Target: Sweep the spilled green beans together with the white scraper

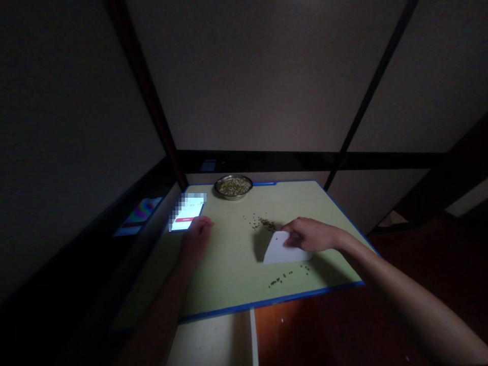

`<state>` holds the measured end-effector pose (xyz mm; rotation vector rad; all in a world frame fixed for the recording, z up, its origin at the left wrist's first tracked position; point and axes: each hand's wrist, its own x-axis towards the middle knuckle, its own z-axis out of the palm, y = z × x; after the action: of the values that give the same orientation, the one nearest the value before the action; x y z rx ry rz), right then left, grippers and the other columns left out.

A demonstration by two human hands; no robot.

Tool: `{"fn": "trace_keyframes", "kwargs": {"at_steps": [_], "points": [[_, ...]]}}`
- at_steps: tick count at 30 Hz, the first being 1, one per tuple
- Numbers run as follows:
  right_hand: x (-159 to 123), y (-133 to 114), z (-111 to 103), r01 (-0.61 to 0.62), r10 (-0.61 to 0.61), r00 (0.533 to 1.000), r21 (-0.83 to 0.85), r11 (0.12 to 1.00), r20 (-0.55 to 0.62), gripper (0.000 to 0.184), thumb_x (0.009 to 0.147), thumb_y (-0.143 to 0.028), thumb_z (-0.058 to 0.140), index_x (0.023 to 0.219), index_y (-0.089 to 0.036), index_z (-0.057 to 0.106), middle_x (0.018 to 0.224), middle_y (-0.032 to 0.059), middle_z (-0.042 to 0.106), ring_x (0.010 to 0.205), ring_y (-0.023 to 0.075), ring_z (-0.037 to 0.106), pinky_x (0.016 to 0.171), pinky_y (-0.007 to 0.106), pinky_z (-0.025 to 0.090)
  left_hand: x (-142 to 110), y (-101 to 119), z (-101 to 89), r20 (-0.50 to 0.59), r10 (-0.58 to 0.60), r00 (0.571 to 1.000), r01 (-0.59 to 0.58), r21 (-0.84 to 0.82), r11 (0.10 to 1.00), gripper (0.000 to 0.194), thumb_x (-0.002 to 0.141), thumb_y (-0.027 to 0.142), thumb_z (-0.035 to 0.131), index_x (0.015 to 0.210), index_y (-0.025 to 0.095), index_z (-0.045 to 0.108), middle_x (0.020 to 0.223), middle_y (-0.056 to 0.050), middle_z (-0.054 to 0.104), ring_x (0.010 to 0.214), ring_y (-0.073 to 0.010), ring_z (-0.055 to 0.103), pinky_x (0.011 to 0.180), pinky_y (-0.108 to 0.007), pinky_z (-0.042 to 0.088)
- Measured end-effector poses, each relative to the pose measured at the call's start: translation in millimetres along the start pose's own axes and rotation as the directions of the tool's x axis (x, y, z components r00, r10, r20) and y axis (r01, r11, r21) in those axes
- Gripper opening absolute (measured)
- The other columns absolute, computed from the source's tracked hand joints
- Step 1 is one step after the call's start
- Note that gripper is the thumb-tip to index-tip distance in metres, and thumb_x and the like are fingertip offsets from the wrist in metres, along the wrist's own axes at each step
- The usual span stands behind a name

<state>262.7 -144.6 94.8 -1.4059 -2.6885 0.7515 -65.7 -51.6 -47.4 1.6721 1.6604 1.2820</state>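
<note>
Table (229,264) with bowl (233,188), screen (190,211), scraper (280,249), beans (268,223)

Table: beneath both hands. Bowl: beyond left hand (198,231), apparently set back for elbow room. Screen: just beside left hand. Scraper: in right hand (308,234), long edge down, presumably top-held to keep fingers off the surface. Beans: scattered beyond and nearer than right hand.

Right: clamped on scraper. Left: part-curled; cannot tell whether touching screen.

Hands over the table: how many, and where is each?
2. The left hand is at the lit screen's near right corner; the right hand grips the white scraper, beside the loose pile of small beans. No others show.
</note>
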Motion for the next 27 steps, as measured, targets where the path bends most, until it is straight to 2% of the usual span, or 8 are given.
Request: {"fn": "trace_keyframes", "kwargs": {"at_steps": [3,7,10,21,27], "points": [[-13,10,-2,-0.049,0.05,0.998,0.007,0.999,-0.049,0.016,0.08,-0.025,0.053,0.086,-0.017,0.065,0.078,0.0042,0.067,0.067,0.0133,0.055,0.061,0.026,0.035,1,0,0.5,-0.015,0.015,1.0,-0.015,0.0,1.0,0.019,0.075,0.038,0.049,0.084,0.022,0.055,0.083,-0.002,0.069,0.078,-0.0194,0.062,0.068,-0.03,0.045],[-30,23,5,-0.093,0.094,0.995,0.02,0.995,-0.045,0.016,0.081,-0.026,0.052,0.082,-0.016,0.064,0.074,0.004,0.065,0.064,0.0127,0.053,0.059,0.026,0.034,0,-1,0.6,0.0,-0.007,1.0,0.007,0.006,1.0,0.02,0.076,0.039,0.05,0.086,0.023,0.055,0.082,-0.001,0.069,0.07,-0.0177,0.061,0.062,-0.028,0.043],[-35,23,11,-0.104,0.103,0.993,-0.007,0.995,-0.058,0.017,0.081,-0.027,0.051,0.082,-0.017,0.064,0.071,0.0034,0.064,0.062,0.0125,0.051,0.058,0.027,0.033,0,-3,1.1,-0.002,-0.005,1.0,0.005,0.006,1.0,0.02,0.077,0.039,0.051,0.087,0.023,0.056,0.081,0.0,0.068,0.071,-0.0177,0.061,0.064,-0.028,0.043],[-15,10,18,-0.108,0.086,0.987,-0.165,0.98,-0.135,0.015,0.081,-0.03,0.051,0.083,-0.021,0.063,0.074,0.005,0.066,0.064,0.0143,0.049,0.057,0.028,0.026,0,-3,0.8,-0.012,-0.004,1.0,0.004,-0.016,1.0,0.02,0.076,0.04,0.052,0.087,0.022,0.056,0.077,0.0,0.065,0.067,-0.0172,0.059,0.06,-0.027,0.042],[1,5,20,-0.09,0.053,0.986,-0.238,0.967,-0.157,0.016,0.082,-0.027,0.05,0.085,-0.02,0.063,0.075,0.0055,0.066,0.064,0.014,0.049,0.057,0.028,0.024,0,-3,-0.3,-0.012,0.054,0.998,-0.054,-0.002,0.999,0.019,0.078,0.038,0.05,0.086,0.022,0.057,0.084,-0.001,0.066,0.077,-0.0179,0.06,0.068,-0.028,0.044]]}}
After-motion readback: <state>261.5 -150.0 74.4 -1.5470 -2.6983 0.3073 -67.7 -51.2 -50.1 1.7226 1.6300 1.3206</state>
